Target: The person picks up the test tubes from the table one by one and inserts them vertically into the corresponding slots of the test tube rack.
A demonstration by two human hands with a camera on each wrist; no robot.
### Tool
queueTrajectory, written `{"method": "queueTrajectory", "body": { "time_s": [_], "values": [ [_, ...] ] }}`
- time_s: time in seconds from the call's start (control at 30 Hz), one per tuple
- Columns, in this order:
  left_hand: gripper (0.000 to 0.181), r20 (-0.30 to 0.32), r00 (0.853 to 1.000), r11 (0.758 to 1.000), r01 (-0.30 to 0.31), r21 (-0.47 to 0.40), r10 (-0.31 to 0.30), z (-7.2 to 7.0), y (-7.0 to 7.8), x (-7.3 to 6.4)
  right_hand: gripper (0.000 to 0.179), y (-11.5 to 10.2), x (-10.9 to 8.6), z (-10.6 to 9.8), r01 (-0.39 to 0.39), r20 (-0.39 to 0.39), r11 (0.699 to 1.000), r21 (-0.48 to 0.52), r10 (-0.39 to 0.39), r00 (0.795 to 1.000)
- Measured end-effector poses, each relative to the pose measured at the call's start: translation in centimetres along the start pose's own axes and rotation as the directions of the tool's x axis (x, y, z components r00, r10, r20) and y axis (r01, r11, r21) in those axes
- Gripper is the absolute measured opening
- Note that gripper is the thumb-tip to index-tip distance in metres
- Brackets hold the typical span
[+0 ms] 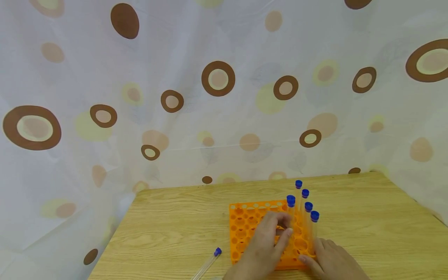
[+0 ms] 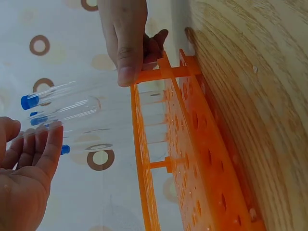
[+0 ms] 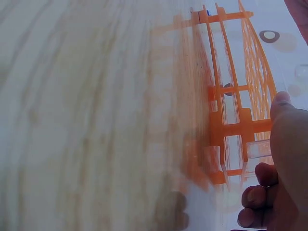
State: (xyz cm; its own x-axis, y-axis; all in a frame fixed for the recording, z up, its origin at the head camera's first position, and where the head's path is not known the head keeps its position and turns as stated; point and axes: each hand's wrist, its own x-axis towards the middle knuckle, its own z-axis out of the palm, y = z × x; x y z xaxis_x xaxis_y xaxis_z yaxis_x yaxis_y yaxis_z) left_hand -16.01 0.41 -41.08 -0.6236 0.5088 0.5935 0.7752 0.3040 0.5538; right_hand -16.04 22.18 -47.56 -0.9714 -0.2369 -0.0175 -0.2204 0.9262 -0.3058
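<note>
In the head view my left hand (image 1: pixel 267 241) pinches a clear test tube with a blue cap (image 1: pixel 291 200) over the orange test tube rack (image 1: pixel 240 233). The left wrist view shows this tube's rounded end (image 2: pixel 96 103) apart from the rack's top plate, with my left thumb and fingers (image 2: pixel 41 149) about its upper part. Several more blue-capped test tubes (image 1: pixel 314 216) stand upright along the rack's right side. My right hand (image 1: pixel 332 258) grips the rack's near right corner, thumb on the top plate (image 3: pixel 269 124) and fingers curled at its side.
Another blue-capped test tube (image 1: pixel 207 266) lies on the wooden table (image 1: pixel 175 217), left of the rack. A white curtain with brown and beige circles (image 1: pixel 224 116) hangs behind and beside the table.
</note>
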Motion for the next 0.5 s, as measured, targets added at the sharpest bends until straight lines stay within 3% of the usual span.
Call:
{"method": "queueTrajectory", "body": {
  "time_s": [0.13, 0.5],
  "values": [
    [0.016, -0.018, 0.999, 0.999, -0.05, 0.014, 0.05, 0.6, -0.1, 0.0, 0.047, -0.1, -0.1, 0.0, -0.001, -0.003, 1.0, -0.005, 0.001, 1.0],
    [0.014, 0.002, 1.0, 1.0, 0.015, 0.01, -0.015, 1.6, -0.5, -0.2, 0.046, 0.0, -0.2, 0.2, 0.001, -0.026, 1.0, -0.018, -0.001, 1.0]
  ]
}}
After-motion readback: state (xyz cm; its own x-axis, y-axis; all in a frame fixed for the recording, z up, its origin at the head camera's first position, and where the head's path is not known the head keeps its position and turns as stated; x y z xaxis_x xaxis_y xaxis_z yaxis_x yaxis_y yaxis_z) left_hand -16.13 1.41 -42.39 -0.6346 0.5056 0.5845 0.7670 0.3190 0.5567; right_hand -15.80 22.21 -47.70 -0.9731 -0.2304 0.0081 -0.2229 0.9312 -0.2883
